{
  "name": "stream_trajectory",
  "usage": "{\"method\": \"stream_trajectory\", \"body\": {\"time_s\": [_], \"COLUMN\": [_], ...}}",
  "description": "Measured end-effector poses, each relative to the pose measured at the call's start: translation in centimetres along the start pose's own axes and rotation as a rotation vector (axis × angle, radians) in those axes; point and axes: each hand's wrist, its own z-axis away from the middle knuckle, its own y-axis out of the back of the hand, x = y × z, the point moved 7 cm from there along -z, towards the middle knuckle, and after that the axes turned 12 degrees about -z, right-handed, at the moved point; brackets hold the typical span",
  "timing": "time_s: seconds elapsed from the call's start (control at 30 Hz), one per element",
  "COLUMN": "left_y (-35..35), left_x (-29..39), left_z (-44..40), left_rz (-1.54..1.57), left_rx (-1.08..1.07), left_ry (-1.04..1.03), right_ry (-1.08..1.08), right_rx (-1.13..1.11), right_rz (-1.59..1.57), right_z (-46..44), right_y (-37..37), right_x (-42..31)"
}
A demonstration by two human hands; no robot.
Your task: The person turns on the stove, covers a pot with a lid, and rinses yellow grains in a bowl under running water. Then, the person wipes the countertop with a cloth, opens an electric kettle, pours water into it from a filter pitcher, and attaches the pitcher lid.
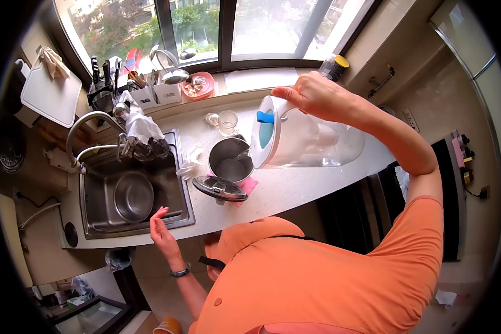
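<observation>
My right hand (317,97) grips the handle of a clear water filter pitcher (317,145) with a white lid and a blue flap. The pitcher is tipped to the left, and water seems to run from its spout into a steel electric kettle (226,158). The kettle stands on the counter with its dark lid (221,188) swung open towards me. My left hand (163,236) hangs in the air by the sink's front edge. Its fingers are loosely bent and apart, holding nothing. A pink cloth (247,188) lies partly under the kettle.
Left of the kettle is a steel sink (187,209) holding a metal bowl (133,196), with a curved faucet (79,128) above. A glass cup (227,122) and crumpled plastic (190,162) lie near the kettle. Utensil holders (167,93) and a pink dish (205,79) line the windowsill.
</observation>
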Motion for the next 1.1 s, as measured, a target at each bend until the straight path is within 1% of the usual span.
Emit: {"method": "stream_trajectory", "body": {"time_s": [0.13, 0.2, 0.33, 0.5, 0.6, 0.63, 1.1], "left_y": [-0.1, -0.1, 0.0, 0.1, 0.2, 0.3, 0.2], "left_x": [0.2, 0.2, -0.1, -0.1, 0.0, -0.1, -0.5], "left_z": [-0.1, -0.1, 0.0, 0.2, 0.2, 0.2, 0.4], "left_rz": [-0.001, 0.003, 0.002, 0.009, 0.011, 0.014, 0.014], "left_rx": [-0.001, -0.002, -0.008, 0.001, 0.005, 0.007, 0.017], "left_ry": [0.005, 0.004, 0.009, 0.022, 0.027, 0.031, 0.031], "right_ry": [0.011, 0.142, 0.153, 0.046, 0.053, -0.071, -0.049], "right_rx": [-0.013, 0.063, 0.065, 0.022, 0.048, -0.03, -0.044], "right_rz": [-0.013, -0.079, -0.064, -0.045, -0.055, -0.017, 0.057], "right_z": [-0.2, -0.6, -0.6, -0.6, -0.5, -0.4, -1.0], "right_y": [-0.2, -0.5, -0.4, -0.3, -0.3, -0.2, -0.3], "right_x": [0.1, 0.5, 0.1, -0.2, -0.4, -0.7, -0.7]}}
